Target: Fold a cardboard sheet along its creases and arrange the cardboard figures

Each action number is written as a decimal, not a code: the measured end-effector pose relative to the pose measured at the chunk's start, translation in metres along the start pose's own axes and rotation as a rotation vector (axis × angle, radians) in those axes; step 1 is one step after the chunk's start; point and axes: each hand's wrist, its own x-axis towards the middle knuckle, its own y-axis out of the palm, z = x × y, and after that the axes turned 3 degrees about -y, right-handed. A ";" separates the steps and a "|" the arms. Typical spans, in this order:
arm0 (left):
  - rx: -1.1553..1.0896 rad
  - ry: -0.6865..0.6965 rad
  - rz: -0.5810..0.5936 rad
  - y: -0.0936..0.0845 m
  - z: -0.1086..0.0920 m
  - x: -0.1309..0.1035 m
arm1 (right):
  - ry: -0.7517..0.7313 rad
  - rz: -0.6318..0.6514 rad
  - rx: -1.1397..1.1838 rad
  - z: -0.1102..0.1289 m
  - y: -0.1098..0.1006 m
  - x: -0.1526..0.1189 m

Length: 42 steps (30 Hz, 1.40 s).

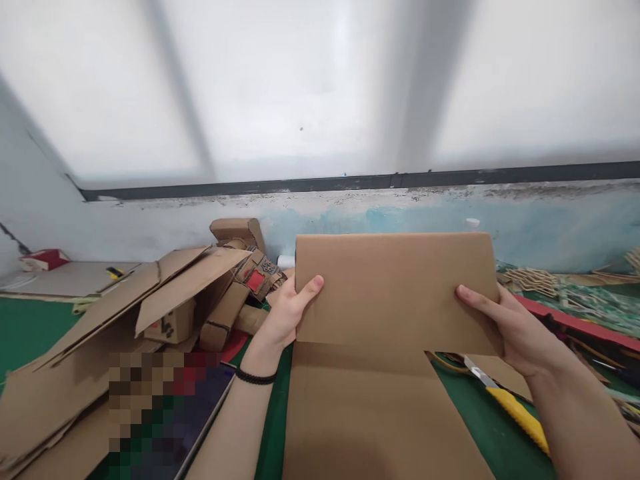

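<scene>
2 hands hold a cardboard sheet (395, 293) at centre frame, its upper flap being folded up: left hand (286, 312) and right hand (505, 327) pinch its side edges. Next, the crease wants firm pressing.

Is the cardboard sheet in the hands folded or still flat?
Folded. The cardboard sheet bends along a crease: its upper panel stands up between the left hand and right hand, the lower panel lies flat.
</scene>
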 end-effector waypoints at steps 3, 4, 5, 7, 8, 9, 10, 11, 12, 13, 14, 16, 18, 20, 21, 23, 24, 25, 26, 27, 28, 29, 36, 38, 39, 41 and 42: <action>-0.005 0.009 0.043 -0.001 0.010 0.006 | 0.024 0.000 -0.005 0.000 -0.011 0.001; 0.006 0.023 0.049 -0.002 0.012 0.008 | 0.013 -0.004 -0.013 -0.001 -0.015 0.001; 0.021 0.044 0.048 -0.003 0.013 0.010 | -0.002 -0.002 -0.024 -0.001 -0.018 0.000; 0.036 0.095 0.028 -0.004 0.011 0.012 | -0.026 0.022 -0.063 -0.003 -0.024 0.001; 0.032 0.114 0.016 -0.004 0.009 0.012 | -0.029 0.043 -0.090 -0.004 -0.026 0.001; 0.023 0.129 0.004 -0.004 0.007 0.011 | -0.033 0.063 -0.114 -0.005 -0.028 0.003; 0.015 0.140 -0.005 -0.003 0.004 0.011 | -0.050 0.073 -0.128 -0.006 -0.028 0.004; 0.010 0.150 -0.012 -0.003 0.001 0.009 | -0.081 0.072 -0.125 -0.007 -0.028 0.006; 0.012 0.154 -0.014 -0.003 -0.002 0.007 | -0.119 0.065 -0.106 -0.008 -0.027 0.008; 0.018 0.150 -0.012 -0.004 -0.005 0.006 | -0.155 0.053 -0.077 -0.009 -0.026 0.009; 0.026 0.134 -0.003 -0.005 -0.007 0.004 | -0.182 0.041 -0.046 -0.010 -0.025 0.010; 0.056 0.070 0.032 -0.008 -0.010 0.000 | -0.196 0.035 -0.008 -0.012 -0.022 0.010; 0.098 0.001 0.072 -0.013 -0.012 -0.003 | -0.175 0.056 -0.010 -0.014 -0.022 0.007; 0.140 -0.023 0.093 -0.017 -0.012 -0.004 | -0.144 0.102 -0.033 -0.014 -0.022 0.003; 0.160 -0.016 0.098 -0.019 -0.012 -0.004 | -0.134 0.123 -0.049 -0.014 -0.022 0.001; 0.198 0.032 0.098 -0.020 -0.014 -0.005 | -0.141 0.145 -0.077 -0.013 -0.021 -0.002; 0.217 0.065 0.099 -0.019 -0.015 -0.005 | -0.156 0.146 -0.088 -0.012 -0.021 -0.003; 0.234 0.096 0.102 -0.018 -0.016 -0.005 | -0.172 0.147 -0.097 -0.012 -0.020 -0.003; 0.246 0.123 0.106 -0.017 -0.018 -0.006 | -0.184 0.147 -0.103 -0.011 -0.019 -0.004; 0.257 0.141 0.111 -0.016 -0.019 -0.006 | -0.191 0.150 -0.109 -0.011 -0.019 -0.005; 0.267 0.153 0.113 -0.015 -0.020 -0.007 | -0.196 0.152 -0.114 -0.011 -0.018 -0.005; 0.278 0.157 0.111 -0.014 -0.020 -0.007 | -0.200 0.151 -0.119 -0.011 -0.017 -0.005; 0.332 0.244 -0.050 -0.005 -0.012 0.001 | -0.213 0.093 -0.102 -0.010 -0.007 -0.002; 0.336 0.251 -0.077 -0.003 -0.012 0.002 | -0.203 0.099 -0.074 -0.008 -0.003 -0.001; 0.326 0.243 -0.071 -0.004 -0.013 0.002 | -0.199 0.109 -0.057 -0.007 -0.002 0.000; 0.284 0.200 -0.032 -0.007 -0.017 -0.001 | -0.187 0.138 -0.029 -0.006 0.000 0.000; 0.262 0.158 -0.006 -0.009 -0.019 -0.003 | -0.174 0.154 -0.021 -0.006 0.000 0.000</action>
